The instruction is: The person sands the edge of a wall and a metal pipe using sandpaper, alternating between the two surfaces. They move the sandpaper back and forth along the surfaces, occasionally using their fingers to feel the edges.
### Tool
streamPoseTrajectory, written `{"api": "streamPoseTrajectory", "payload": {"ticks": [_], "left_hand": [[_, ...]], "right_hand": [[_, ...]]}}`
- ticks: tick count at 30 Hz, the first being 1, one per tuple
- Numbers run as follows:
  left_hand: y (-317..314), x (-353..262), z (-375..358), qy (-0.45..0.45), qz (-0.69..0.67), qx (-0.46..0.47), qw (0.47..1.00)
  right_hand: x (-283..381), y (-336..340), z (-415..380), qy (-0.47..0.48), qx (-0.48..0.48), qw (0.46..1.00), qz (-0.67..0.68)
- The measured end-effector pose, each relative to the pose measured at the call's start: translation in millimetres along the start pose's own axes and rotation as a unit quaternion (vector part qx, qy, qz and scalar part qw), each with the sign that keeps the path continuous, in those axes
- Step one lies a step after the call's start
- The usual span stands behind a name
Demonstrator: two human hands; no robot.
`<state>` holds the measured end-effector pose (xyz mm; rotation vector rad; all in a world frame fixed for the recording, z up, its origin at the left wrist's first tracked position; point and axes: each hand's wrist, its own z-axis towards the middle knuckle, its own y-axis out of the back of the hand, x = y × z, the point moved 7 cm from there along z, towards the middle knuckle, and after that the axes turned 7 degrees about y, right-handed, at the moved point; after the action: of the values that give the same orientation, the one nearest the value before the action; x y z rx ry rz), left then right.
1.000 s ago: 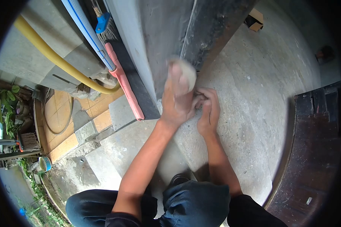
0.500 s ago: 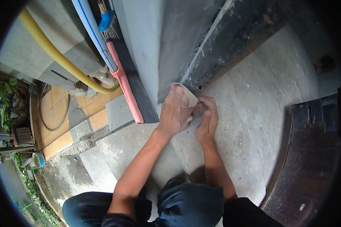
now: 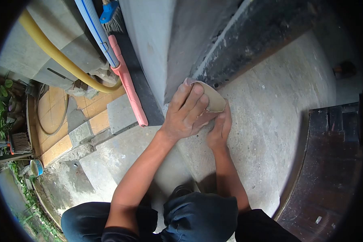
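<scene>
A curled sheet of sandpaper (image 3: pixel 212 98), pale tan on its back with a reddish-brown face, is held between my two hands at the foot of the grey wall corner (image 3: pixel 179 60). My left hand (image 3: pixel 185 111) is closed on its left side, fingers bent over the sheet and fingertips near the wall base. My right hand (image 3: pixel 220 128) grips the sheet's lower right edge, thumb upward; its other fingers are mostly hidden behind the paper. Just beyond the sheet runs a dark, scuffed door-like panel (image 3: pixel 246 48), its lower edge close to the concrete floor (image 3: pixel 262 133).
A pink squeegee head (image 3: pixel 128 92) on a blue-and-white pole leans by the wall, with a blue-capped brush (image 3: pixel 109 14) above it. A yellow hose (image 3: pixel 56 52) curves at left. At right lies a dark brown wooden panel (image 3: pixel 326 173). Orange tiles (image 3: pixel 54 117) and plants are far left.
The sandpaper has opened into a wider curl, showing more of its pale back. My left fingers have spread and shifted slightly across it. The camera view has shifted a little.
</scene>
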<state>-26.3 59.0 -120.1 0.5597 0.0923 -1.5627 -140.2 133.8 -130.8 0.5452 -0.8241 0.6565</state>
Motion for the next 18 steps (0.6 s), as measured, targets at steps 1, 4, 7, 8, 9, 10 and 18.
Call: {"api": "streamPoseTrajectory", "payload": {"ticks": [1, 4, 7, 8, 9, 10, 18], "left_hand": [[-2, -2, 2, -0.005, 0.022, 0.031, 0.999], [6, -14, 21, -0.002, 0.015, 0.015, 1.000], [13, -27, 53, 0.046, -0.016, -0.002, 0.999], [11, -27, 55, 0.063, -0.024, -0.003, 0.998], [5, -18, 50, 0.102, -0.066, 0.000, 0.993], [2, -14, 44, 0.121, -0.086, 0.001, 0.989], [8, -1, 12, 0.012, -0.027, 0.031, 0.999]], "right_hand": [[0, 0, -2, -0.002, 0.003, 1.000, 0.003], [0, 0, -1, 0.007, -0.005, 1.000, -0.010], [-2, -1, -3, 0.009, -0.004, 1.000, -0.001], [-3, -2, -4, 0.006, -0.003, 1.000, 0.004], [-4, -2, -5, 0.004, -0.003, 1.000, 0.008], [-5, -2, -4, 0.006, -0.002, 1.000, 0.017], [-9, 1, -3, -0.006, 0.000, 0.999, 0.045]]}}
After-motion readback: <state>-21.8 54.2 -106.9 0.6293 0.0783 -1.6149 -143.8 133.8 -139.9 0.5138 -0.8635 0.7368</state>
